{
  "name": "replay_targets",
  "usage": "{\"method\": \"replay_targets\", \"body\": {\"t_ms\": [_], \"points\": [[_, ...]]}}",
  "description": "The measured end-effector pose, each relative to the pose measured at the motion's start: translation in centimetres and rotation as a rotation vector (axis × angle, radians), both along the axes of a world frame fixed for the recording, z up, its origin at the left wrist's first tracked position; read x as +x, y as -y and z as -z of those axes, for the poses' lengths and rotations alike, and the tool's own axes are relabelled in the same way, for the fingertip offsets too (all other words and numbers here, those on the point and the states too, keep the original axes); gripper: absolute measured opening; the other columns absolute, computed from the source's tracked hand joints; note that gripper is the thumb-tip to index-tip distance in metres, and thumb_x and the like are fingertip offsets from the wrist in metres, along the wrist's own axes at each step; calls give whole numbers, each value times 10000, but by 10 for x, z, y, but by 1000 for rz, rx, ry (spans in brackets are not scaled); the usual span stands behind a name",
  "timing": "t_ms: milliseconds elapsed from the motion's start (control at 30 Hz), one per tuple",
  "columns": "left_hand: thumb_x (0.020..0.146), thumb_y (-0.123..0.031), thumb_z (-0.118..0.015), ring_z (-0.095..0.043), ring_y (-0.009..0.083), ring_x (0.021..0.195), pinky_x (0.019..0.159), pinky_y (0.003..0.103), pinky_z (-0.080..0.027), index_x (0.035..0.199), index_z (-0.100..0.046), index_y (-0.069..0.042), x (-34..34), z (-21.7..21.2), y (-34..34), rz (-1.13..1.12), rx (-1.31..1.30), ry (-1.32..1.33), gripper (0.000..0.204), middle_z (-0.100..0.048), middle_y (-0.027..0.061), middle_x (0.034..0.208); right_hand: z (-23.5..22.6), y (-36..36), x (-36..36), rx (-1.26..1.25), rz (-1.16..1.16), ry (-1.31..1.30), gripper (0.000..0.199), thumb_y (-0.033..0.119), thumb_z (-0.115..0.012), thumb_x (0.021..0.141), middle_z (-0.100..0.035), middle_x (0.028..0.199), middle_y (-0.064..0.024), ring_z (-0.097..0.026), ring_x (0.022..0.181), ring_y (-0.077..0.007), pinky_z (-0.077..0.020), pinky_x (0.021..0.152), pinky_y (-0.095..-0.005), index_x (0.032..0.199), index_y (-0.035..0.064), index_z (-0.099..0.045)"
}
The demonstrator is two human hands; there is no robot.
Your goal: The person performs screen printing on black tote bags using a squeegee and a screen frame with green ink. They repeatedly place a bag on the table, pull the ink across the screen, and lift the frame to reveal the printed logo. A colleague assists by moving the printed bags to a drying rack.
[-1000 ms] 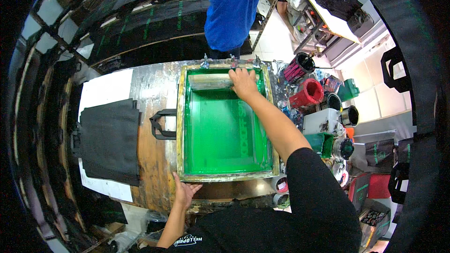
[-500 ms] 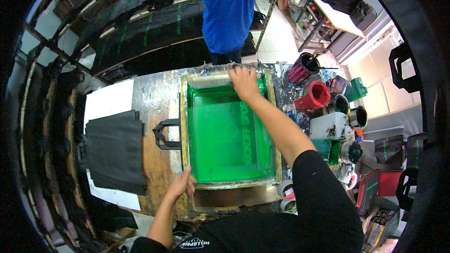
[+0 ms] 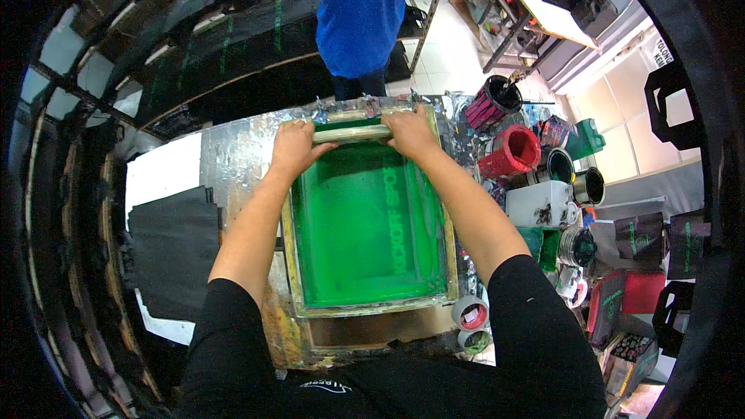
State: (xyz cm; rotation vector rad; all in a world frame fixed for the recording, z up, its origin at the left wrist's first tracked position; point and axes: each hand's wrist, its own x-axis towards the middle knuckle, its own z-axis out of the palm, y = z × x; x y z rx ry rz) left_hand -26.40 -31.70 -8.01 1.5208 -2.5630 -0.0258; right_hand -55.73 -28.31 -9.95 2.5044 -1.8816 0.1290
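A green-inked printing screen (image 3: 365, 233) in a pale wooden frame lies flat on a worn, ink-stained table (image 3: 233, 155). At its far end a long squeegee (image 3: 351, 134) rests across the mesh. My left hand (image 3: 293, 149) grips its left end and my right hand (image 3: 410, 132) grips its right end. Both my forearms reach forward over the screen's sides. Faint lighter lettering shows through the green mesh near the right side.
A person in a blue shirt (image 3: 358, 8) stands just beyond the table. Ink tubs, red (image 3: 512, 151) and dark (image 3: 490, 102), crowd the right side. Tape rolls (image 3: 470, 314) sit at the near right corner. Black fabric (image 3: 172, 252) lies on a white board at left.
My left hand has come up from the near table edge to the far end of the screen and taken hold of the squeegee beside my right hand.
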Motion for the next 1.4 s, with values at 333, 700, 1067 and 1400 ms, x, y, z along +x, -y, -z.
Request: {"method": "replay_targets", "body": {"t_ms": [333, 700, 1067, 1400], "points": [[837, -786, -665, -705, 357, 873, 890, 457, -499, 836, -702, -37, 4, 10, -16, -12, -90, 11, 750, -726, 173, 842, 6, -15, 8, 14, 41, 25, 364, 288, -882, 788, -756, 1043, -62, -712, 1100, -283, -303, 1132, -674, 1105, 171, -746], [794, -711, -763, -648, 350, 800, 805, 460, -484, 778, -639, -48, 23, 12, -136, 18, -93, -57, 675, -660, 148, 776, -1, -132, 23, 31, -16, 20, 376, 246, -906, 721, -723, 977, -65, -709, 1021, -266, -367, 1089, -591, 1038, 151, -728], [745, -657, -830, -590, 318, 795, 786, 449, -456, 796, -601, -60, 47, 21, -298, 68, -142, -200, 641, -590, 113, 804, -9, -301, 46, 60, 6, 32, 441, 207, -919, 676, -700, 999, -46, -682, 1037, -246, -372, 1120, -575, 1063, 158, -716], [758, -668, -809, -604, 332, 849, 815, 467, -465, 806, -638, -51, 52, 9, -348, 12, -62, -212, 642, -626, 127, 848, -19, -340, 55, 107, 32, 42, 372, 205, -902, 716, -721, 994, -47, -693, 1023, -277, -410, 1065, -535, 1034, 160, -714]]}}
